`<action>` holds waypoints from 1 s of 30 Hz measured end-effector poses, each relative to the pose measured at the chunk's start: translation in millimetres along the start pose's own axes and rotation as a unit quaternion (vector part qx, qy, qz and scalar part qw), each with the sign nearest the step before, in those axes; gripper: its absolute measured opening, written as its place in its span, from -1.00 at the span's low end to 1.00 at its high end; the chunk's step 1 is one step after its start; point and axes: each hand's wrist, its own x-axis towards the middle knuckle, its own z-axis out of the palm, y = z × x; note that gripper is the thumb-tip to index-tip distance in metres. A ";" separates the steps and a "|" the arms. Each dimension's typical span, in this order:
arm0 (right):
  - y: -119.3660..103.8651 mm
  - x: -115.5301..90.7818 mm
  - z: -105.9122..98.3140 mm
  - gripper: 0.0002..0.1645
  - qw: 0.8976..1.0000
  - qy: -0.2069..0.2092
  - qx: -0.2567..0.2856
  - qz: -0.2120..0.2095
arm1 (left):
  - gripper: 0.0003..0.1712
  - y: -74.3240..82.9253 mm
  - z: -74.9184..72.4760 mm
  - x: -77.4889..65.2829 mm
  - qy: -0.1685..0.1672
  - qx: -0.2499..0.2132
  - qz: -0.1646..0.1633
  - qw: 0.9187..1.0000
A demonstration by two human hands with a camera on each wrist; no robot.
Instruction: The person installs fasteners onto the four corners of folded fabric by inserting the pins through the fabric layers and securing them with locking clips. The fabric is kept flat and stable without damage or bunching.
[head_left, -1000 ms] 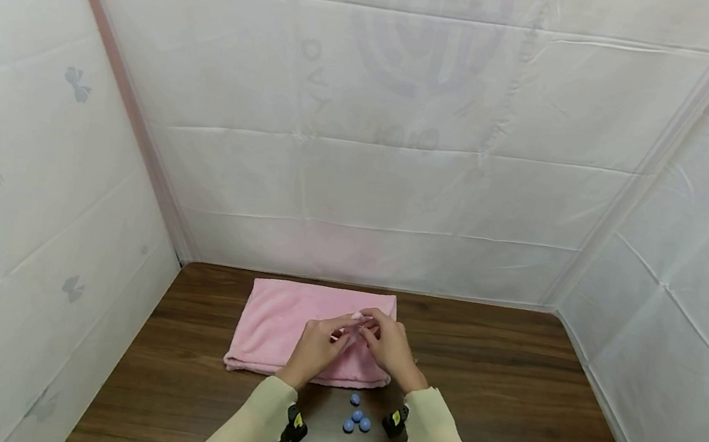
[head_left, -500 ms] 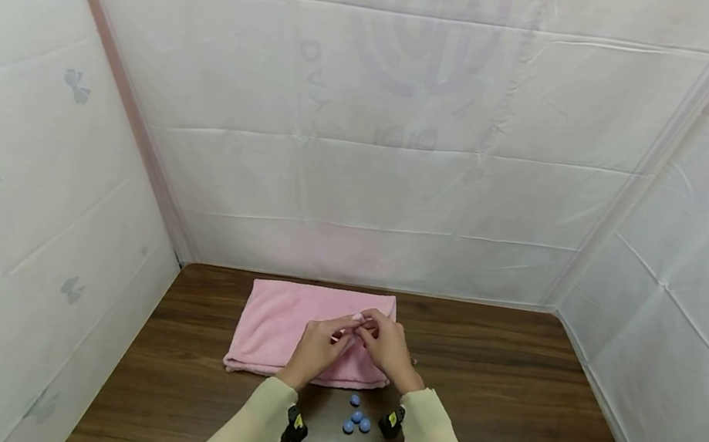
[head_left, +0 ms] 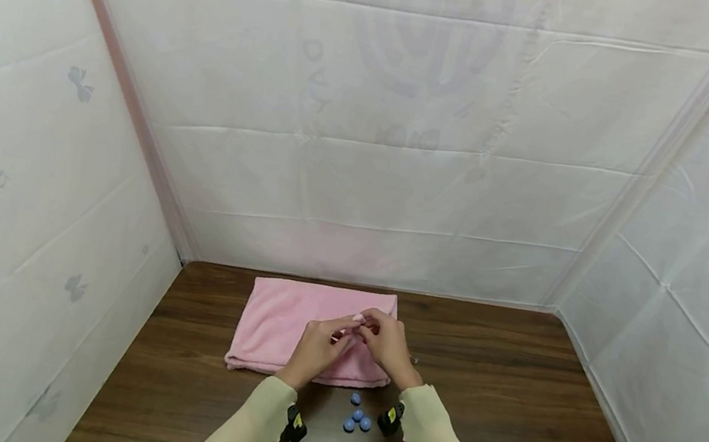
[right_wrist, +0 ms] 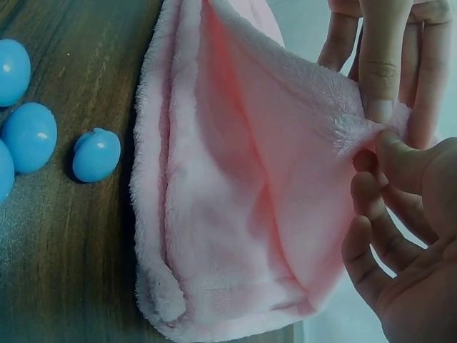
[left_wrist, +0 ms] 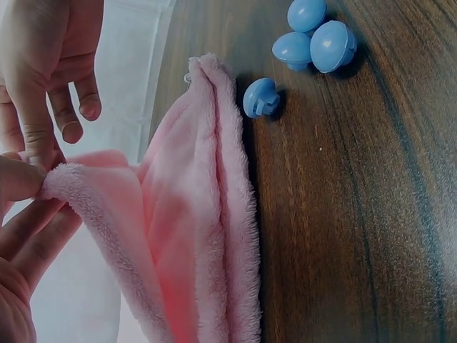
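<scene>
A pink fleece cloth lies folded on the wooden table, and part of its near edge is lifted. Both hands meet at this lifted edge. My left hand pinches the fluffy edge between thumb and fingers; in the left wrist view, the raised fleece hangs from the fingertips. Right beside it, my right hand pinches the same edge, thumb against fingertips, as the right wrist view shows at the fleece fold. Whether anything small sits inside the fold is hidden by the fingers.
Several blue mushroom-shaped clips lie on the table between the forearms. One slotted clip is nearest the cloth. White sheeting walls the table at the back and sides. A small object shows by the right wrist.
The hands stay at the same spot on the cloth, with only slight movement of the right wrist and fingers. The blue clips have not moved.
</scene>
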 end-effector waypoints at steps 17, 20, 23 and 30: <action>3.7 0.0 -5.0 -0.80 1.000 -0.013 -0.010 -0.018 | -0.62 9.4 -9.2 -5.5 0.013 0.046 0.042 0.998; 3.6 -1.8 -5.9 -0.82 1.000 -0.010 -0.013 -0.019 | -0.68 13.2 -11.0 -12.0 0.023 0.051 0.054 0.997; 4.2 -3.1 -6.9 -0.84 1.000 -0.006 -0.017 -0.017 | -0.74 17.0 -10.0 -18.6 0.019 0.041 0.064 0.997; 7.4 -3.2 -9.1 -0.80 0.999 -0.001 -0.028 -0.018 | -0.77 26.6 5.5 -34.1 -0.067 0.043 0.104 0.991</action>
